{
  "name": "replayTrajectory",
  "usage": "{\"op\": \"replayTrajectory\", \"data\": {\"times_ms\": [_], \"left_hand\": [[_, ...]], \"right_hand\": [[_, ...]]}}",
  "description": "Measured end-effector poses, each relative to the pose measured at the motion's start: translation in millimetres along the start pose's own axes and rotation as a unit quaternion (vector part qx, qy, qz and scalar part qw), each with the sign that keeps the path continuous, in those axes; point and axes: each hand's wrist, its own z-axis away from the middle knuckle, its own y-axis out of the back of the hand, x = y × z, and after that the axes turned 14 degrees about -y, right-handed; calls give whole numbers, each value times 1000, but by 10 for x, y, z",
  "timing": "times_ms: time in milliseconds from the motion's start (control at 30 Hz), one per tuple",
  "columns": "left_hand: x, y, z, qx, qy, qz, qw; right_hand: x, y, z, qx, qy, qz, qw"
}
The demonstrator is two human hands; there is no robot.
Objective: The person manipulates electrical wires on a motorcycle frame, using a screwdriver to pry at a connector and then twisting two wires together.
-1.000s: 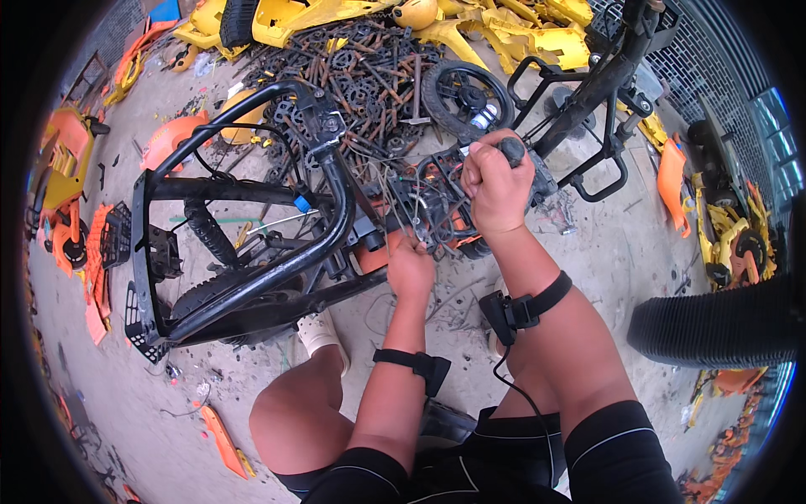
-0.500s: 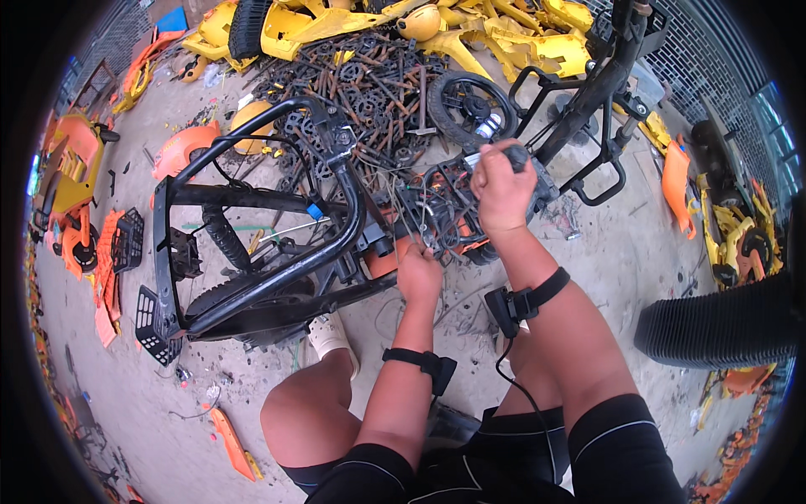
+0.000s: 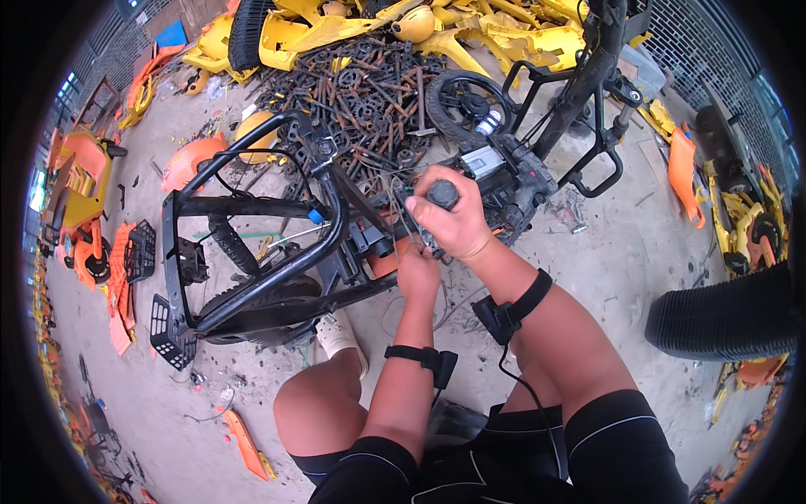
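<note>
Black tool handle [image 3: 442, 194], round butt end up toward the camera, so long axis is heavily foreshortened; lower part hidden by the fist. Butt looks dull and dark. It's above the wiring area, right of the black tubular frame [image 3: 269, 207], whose long axis runs roughly left-right. Frame tubes glossy, scuffed. Right hand [image 3: 457, 220] wrapped around the handle, thumb on the left side, forearm slanting in from lower right. Left hand [image 3: 417, 270] just below-left, fingers curled by thin cables [image 3: 401, 214]; can't tell what it grips. Left forearm near upright in view.
</note>
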Motion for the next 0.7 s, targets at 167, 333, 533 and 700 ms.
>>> {"op": "replayTrajectory", "data": {"times_ms": [167,333,533,700], "left_hand": [[-35,-41,22,13,-6,-2,1000],[-91,-28,7,9,1,33,999],[-63,22,21,-19,-1,39,999],[-124,-91,58,18,-32,34,999]], "right_hand": [[17,-44,-127,310,-17,-45,950],[66,-114,20,132,-15,21,991],[38,14,-81,32,17,18,999],[68,86,-121,248,-43,-74,965]]}}
